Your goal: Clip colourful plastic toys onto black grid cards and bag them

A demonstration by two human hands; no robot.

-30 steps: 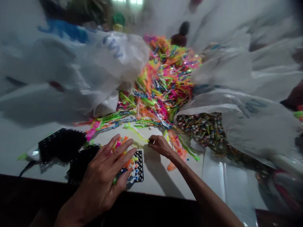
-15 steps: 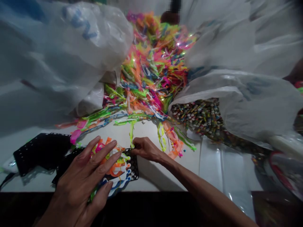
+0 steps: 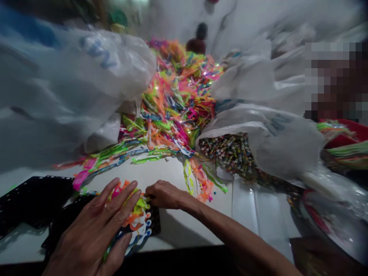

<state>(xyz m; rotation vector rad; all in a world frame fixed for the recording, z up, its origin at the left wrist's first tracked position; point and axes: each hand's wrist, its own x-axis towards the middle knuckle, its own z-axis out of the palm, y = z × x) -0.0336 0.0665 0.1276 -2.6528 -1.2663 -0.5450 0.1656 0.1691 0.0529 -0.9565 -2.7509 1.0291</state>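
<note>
White table (image 3: 169, 168) serves as the work surface, under dim light. Near its front edge lies the black board (image 3: 155, 220), largely covered by the left hand (image 3: 92, 226); only its right side is exposed.

Left hand: palm down, fingers spread over the coloured strips (image 3: 130, 222); the amount of pressure cannot be told. Right hand (image 3: 165, 195): thumb and fingers pressed together at the board's upper right, apparently pinching the end of a yellow strip (image 3: 140, 207); the contact point is partly hidden.

Recommended handling: steady the board with light, even pressure so that it does not slide. Grip the strip close to its end and keep it untwisted. Line up the end with the board before pressing. Avoid hard tugs, which would probably disturb neighbouring strips.

Appearance: the strips on the board are pink, orange, yellow, white and blue, and look soft and flexible. Pale looped ends (image 3: 148, 231) form a row along the right side.

Surroundings: more black boards (image 3: 37, 199) lie to the left. Beyond the hands rises a tangled pile (image 3: 178, 96) of bright strips, flanked by a left bag (image 3: 120, 76) and a right bag (image 3: 287, 142). Short, multicoloured pieces (image 3: 227, 151) show at the right bag's mouth.
</note>
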